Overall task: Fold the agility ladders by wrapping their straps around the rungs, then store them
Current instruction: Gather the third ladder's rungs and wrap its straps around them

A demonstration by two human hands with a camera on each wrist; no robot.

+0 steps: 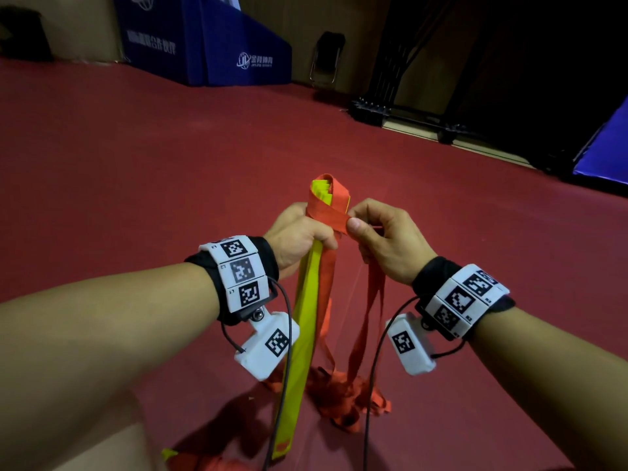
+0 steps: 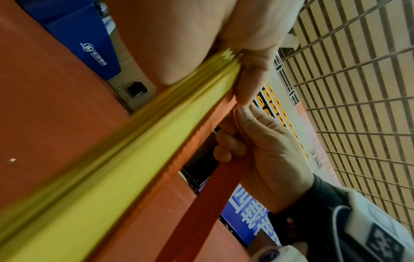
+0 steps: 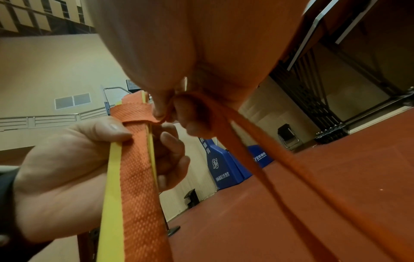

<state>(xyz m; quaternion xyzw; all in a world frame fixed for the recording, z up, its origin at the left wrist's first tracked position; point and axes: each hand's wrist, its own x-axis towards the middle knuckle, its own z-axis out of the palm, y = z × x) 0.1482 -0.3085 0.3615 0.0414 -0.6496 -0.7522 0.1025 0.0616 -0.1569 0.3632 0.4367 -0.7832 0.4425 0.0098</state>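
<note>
Your left hand (image 1: 299,237) is wrapped around the bundle of yellow rungs (image 1: 302,331), gripping it near its far end and holding it upright in front of you, with the near end reaching down to the red floor (image 1: 136,171). Your right hand (image 1: 380,239) pinches the orange strap (image 1: 328,217) between thumb and forefinger just right of the bundle, where one turn of strap already crosses the rungs above your left fist. From that pinch the strap hangs down in two loose lengths and gathers in a heap (image 1: 343,399) on the floor, near you and slightly right of the bundle's foot (the left wrist view shows several stacked rung edges, too blurred to count).

No container holding anything shows here. You can count one bundle, two hands and two wrist bands with markers. Far left stand blue padded blocks (image 1: 210,39) against the wall, with one folded black chair (image 1: 326,59) to their right.
</note>
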